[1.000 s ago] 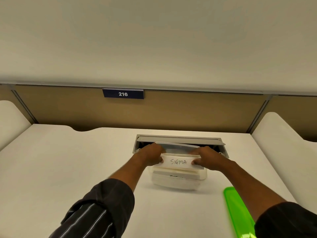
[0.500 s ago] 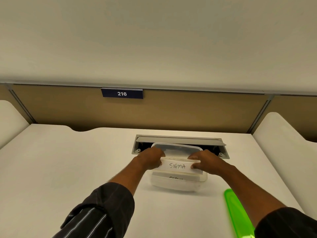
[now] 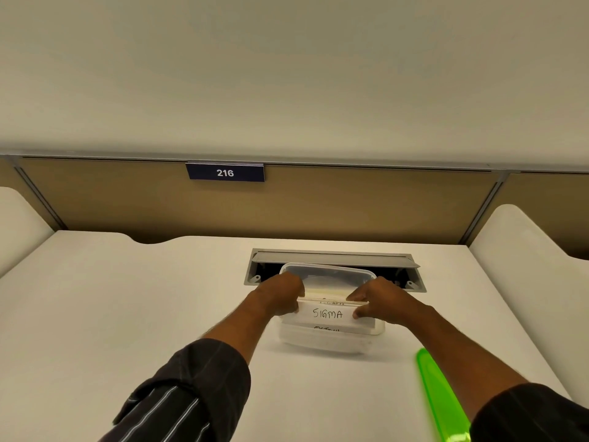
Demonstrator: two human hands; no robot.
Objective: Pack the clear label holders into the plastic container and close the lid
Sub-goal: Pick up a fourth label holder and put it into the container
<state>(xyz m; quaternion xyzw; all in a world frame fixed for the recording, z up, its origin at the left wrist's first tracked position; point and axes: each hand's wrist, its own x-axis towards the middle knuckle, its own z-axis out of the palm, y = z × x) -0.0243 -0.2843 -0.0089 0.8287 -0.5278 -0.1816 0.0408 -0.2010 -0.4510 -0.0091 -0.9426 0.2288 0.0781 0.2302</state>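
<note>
A clear plastic container (image 3: 328, 341) stands open on the white desk, its far rim (image 3: 331, 269) visible. My left hand (image 3: 280, 295) and my right hand (image 3: 379, 301) each pinch one end of a clear label holder (image 3: 328, 314) with a white card reading "SIGMA". The holder sits low inside the container's mouth, tilted toward me. Other label holders lie behind and under it; their text is partly hidden. A bright green lid (image 3: 441, 400) lies on the desk at the right, near my right forearm.
A grey cable hatch (image 3: 334, 258) with its flap raised is set into the white desk (image 3: 127, 314) just behind the container. A tan partition with a "216" sign (image 3: 225, 172) closes off the back. Rounded white dividers (image 3: 526, 250) flank both sides.
Both hands have lowered the SIGMA label holder down into the container, and more of the container's far rim now shows behind it.
</note>
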